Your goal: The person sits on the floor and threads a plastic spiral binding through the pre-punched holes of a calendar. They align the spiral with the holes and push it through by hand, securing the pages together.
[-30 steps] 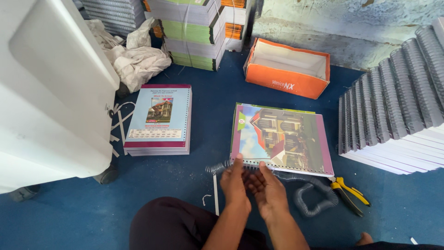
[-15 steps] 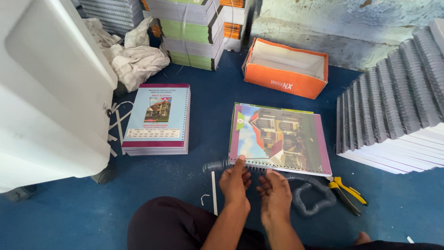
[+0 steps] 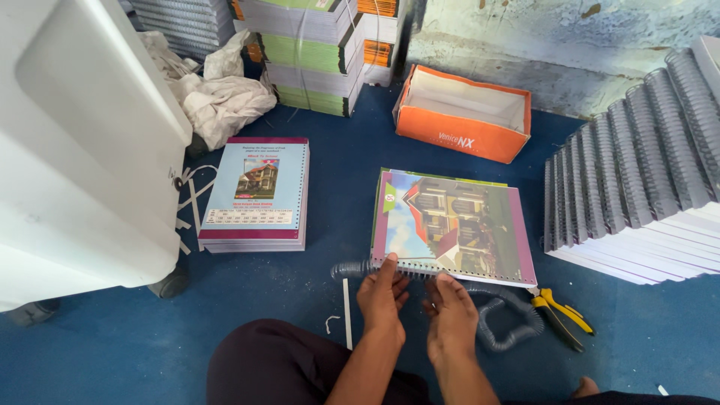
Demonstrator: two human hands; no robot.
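A book with a colourful house picture on its cover [image 3: 457,221] lies on the blue floor in front of me, its punched edge facing me. A grey spiral binding coil [image 3: 349,268] runs along that near edge and loops away to the right [image 3: 510,330]. My left hand [image 3: 381,292] rests at the near edge, fingers on the coil and the cover. My right hand [image 3: 450,311] sits just beside it, fingertips touching the coil at the book's edge. My knee [image 3: 277,360] fills the bottom of the view.
A stack of similar unbound books [image 3: 259,191] lies to the left beside a white machine [image 3: 82,142]. Yellow-handled pliers [image 3: 559,315] lie at the right. An orange box [image 3: 461,112], tied paper stacks [image 3: 315,52], crumpled cloth [image 3: 217,97] and rows of bound books [image 3: 645,180] surround the floor.
My hands have parted slightly and moved to the book's near edge; the coil now lies along that edge.
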